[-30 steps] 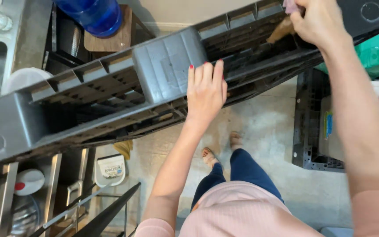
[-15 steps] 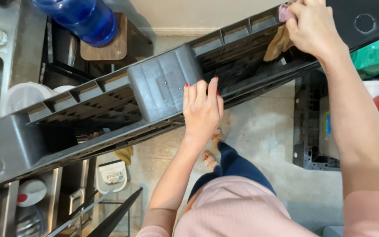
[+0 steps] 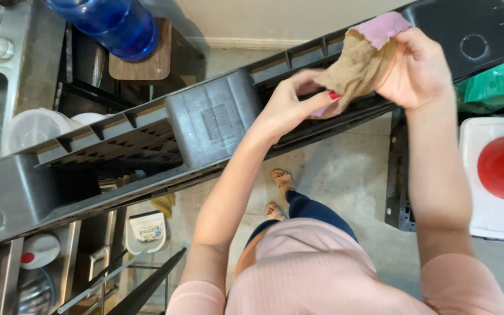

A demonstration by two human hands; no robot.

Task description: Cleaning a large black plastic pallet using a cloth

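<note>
so both hands are on the cloth (image 3: 361,58) now, up at about 1 o'clock in the head view. It's a brownish rag with a pink patch at its top corner. The right hand (image 3: 415,70) has it gripped from the right side, fingers curled around the fabric, and the left hand (image 3: 290,102) pinches its lower edge between thumb and fingertips. A second ago the left hand was lying flat on the dark grey plastic shelf panel (image 3: 211,122), near its raised square block, and the right was pressing the rag down at the panel's far end. Now the cloth is lifted just off the panel, stretched between the two hands. Blue water jug (image 3: 109,23) sits at 11 o'clock, white bin with red lid (image 3: 497,175) at 3 o'clock
</note>
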